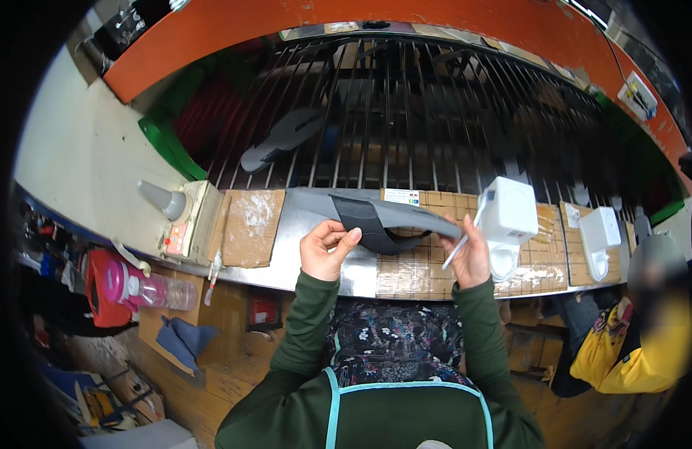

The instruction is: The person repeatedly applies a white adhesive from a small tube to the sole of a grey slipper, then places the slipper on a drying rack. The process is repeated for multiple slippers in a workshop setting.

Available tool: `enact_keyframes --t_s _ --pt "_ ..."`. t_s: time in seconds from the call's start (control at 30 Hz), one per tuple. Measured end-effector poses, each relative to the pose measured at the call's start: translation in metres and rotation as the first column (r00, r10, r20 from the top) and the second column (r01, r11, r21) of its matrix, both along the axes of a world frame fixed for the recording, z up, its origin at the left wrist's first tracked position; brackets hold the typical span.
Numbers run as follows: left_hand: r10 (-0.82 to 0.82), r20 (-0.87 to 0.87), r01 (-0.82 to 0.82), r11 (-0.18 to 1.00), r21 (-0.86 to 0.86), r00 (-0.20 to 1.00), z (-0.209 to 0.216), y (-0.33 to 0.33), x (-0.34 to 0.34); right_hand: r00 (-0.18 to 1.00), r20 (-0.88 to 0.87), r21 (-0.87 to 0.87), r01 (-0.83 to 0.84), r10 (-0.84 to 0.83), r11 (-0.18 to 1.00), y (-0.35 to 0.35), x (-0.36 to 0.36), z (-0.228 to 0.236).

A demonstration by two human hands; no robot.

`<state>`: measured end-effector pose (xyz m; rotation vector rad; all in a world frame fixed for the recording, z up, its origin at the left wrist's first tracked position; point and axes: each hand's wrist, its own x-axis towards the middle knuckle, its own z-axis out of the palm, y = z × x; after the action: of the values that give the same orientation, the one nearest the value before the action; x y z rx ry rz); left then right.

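Hands at a workshop desk (316, 254), seen from a head camera looking straight down. The left hand (327, 251) is closed around the near edge of a grey shoe sole with a black strap (376, 221), thumb and fingers pinching it so the piece is lifted off the desk and tilted toward the viewer, seemingly to expose its surface. The right hand (471, 258) steadies the sole's right end while gripping a thin white brush (465, 238) that slants up to the right, its tip beside a white container (508, 211) standing just to the right, close enough to dip into. A second white container (600, 236) sits further right. Beyond the desk, on the far side, a rack of dark metal bars (406, 112) carries another grey sole (282, 138). At left, a small machine with a grey cone (177, 213) stands on the desk, and a pink bottle (147, 288) lies below it. Another person in yellow (634, 344) sits at the right.
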<state>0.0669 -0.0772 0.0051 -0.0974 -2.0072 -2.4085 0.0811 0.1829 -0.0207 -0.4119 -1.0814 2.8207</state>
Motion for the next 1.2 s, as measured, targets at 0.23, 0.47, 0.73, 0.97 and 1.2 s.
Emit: enact_keyframes --t_s 0.23,0.47,0.73,0.97,1.2 --pt "0.148 -0.028 -0.141 0.975 0.170 0.989 -0.019 0.014 0.001 0.996 -0.083 0.069 -0.008 0.014 0.998 -0.004 -0.020 0.009" --pt "0.153 -0.170 -0.118 0.972 0.203 0.973 -0.015 0.012 -0.008 0.998 -0.051 0.060 -0.038 0.041 0.997 -0.012 -0.015 0.000" --pt "0.166 -0.165 -0.129 0.968 0.215 0.972 0.009 0.022 -0.017 0.980 0.040 0.244 -0.199 0.195 0.949 -0.034 0.060 -0.009" --pt "-0.210 -0.081 0.223 0.953 0.203 0.974 0.006 0.034 -0.024 0.991 -0.131 0.561 0.106 -0.038 0.821 0.016 0.113 -0.019" --pt "-0.387 -0.031 0.384 0.900 0.204 0.922 -0.001 0.061 -0.023 0.948 -0.140 0.880 0.252 -0.287 0.403 0.068 0.146 -0.027"
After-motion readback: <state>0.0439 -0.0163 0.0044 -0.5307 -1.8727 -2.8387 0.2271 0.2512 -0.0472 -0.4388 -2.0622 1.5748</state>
